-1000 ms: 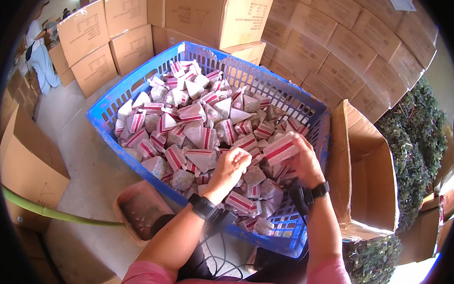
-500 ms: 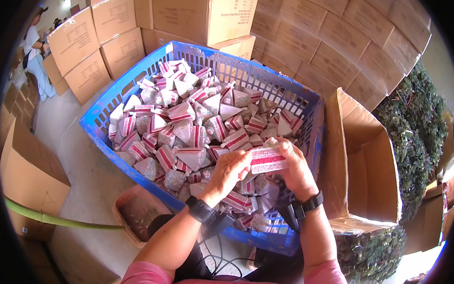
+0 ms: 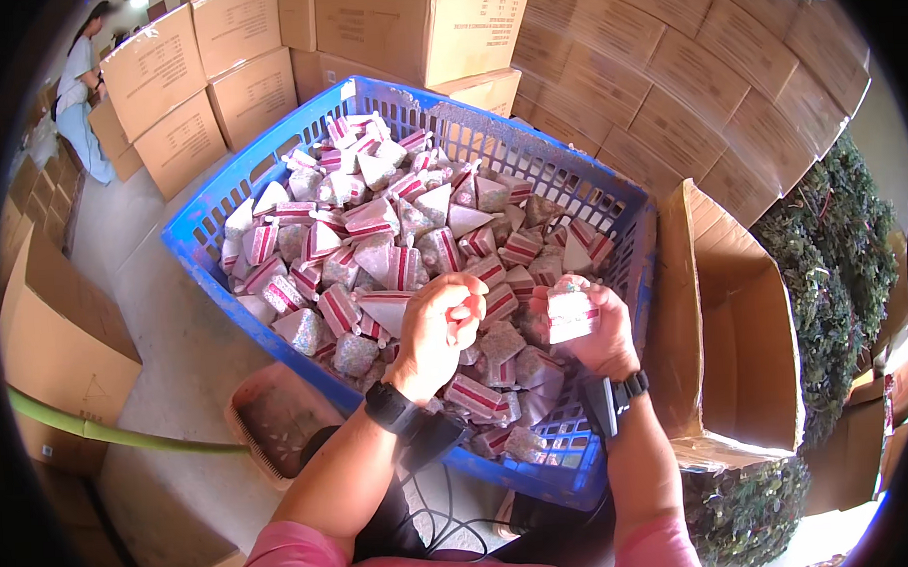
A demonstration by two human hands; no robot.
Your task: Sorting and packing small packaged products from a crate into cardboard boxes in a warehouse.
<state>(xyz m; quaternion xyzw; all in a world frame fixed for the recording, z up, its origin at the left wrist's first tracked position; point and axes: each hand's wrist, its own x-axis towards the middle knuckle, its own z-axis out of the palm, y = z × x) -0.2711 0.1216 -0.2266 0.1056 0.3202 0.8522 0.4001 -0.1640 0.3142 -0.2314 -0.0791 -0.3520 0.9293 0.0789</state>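
My right hand [image 3: 606, 338] grips a cake-slice ornament [image 3: 571, 319], glittery white with a red band along its side. My fingers wrap round its right end, and it is held over the near right part of a blue plastic basket [image 3: 214, 292]. To the left of it, my left hand [image 3: 436, 329] is raised apart from the ornament with its fingers curled together. Whether anything small sits in those fingers is hidden. Below both hands, the basket holds a heap of similar wedge-shaped ornaments [image 3: 372, 218], white and glittery with red stripes.
An opened cardboard box [image 3: 732, 364] stands right of the basket, beside dark green artificial foliage [image 3: 824, 271]. Stacked cartons [image 3: 657, 86] line the back. A small pinkish bin [image 3: 279, 415] and a green strip [image 3: 129, 440] lie at left. A person [image 3: 83, 101] stands far left.
My left hand has let go of the ornament and drawn away to the left, its fingers curling. The right hand keeps the ornament, now turned and slightly lower right.
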